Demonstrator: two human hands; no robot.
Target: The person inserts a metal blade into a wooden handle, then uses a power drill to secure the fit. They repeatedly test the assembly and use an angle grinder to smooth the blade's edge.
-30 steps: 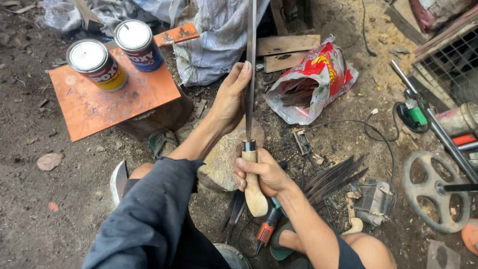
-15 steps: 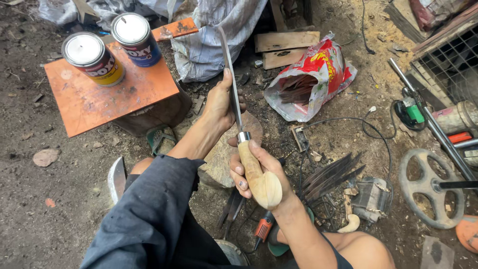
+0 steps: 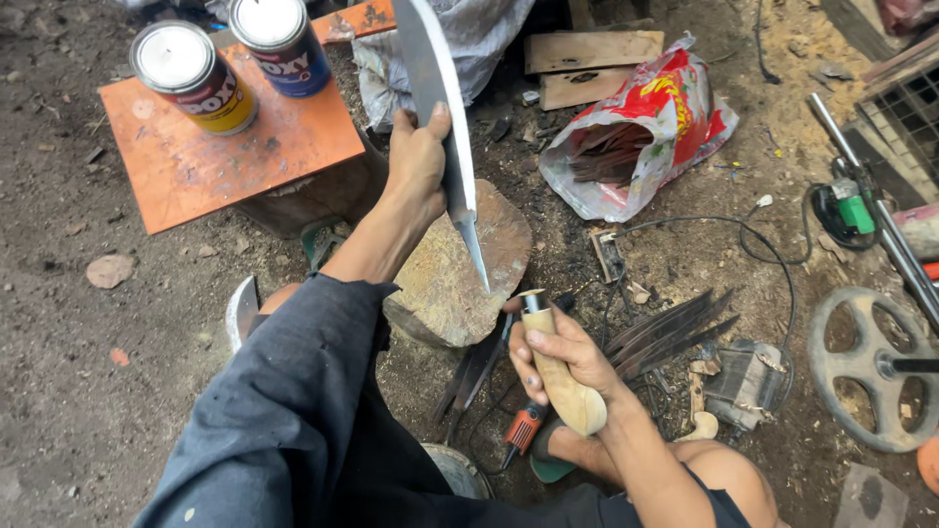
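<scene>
My left hand point(image 3: 416, 161) grips a bare steel knife blade point(image 3: 435, 88) around its middle and holds it upright, its pointed tang point(image 3: 477, 259) aimed downward. My right hand point(image 3: 567, 357) is closed on a pale wooden handle point(image 3: 567, 391) with a metal collar point(image 3: 534, 301) at its upper end. Tang and collar are apart, with a small gap between them. Both are held above a flat brown stone point(image 3: 445, 284) on the dirt ground. My dark blue sleeve point(image 3: 284, 411) fills the lower left.
An orange board point(image 3: 225, 156) at the upper left carries two lidded cans point(image 3: 191, 73). A red and white bag point(image 3: 636, 127) with dark blades lies at the upper right. A fan of dark blades point(image 3: 670, 332), an orange-handled tool point(image 3: 523, 430), a metal wheel point(image 3: 866, 367) and a green power tool point(image 3: 849, 210) lie around.
The blade sat in the wooden handle before. Now it is out of it: my left hand has lifted the blade up, and my right hand holds the handle alone, lower down.
</scene>
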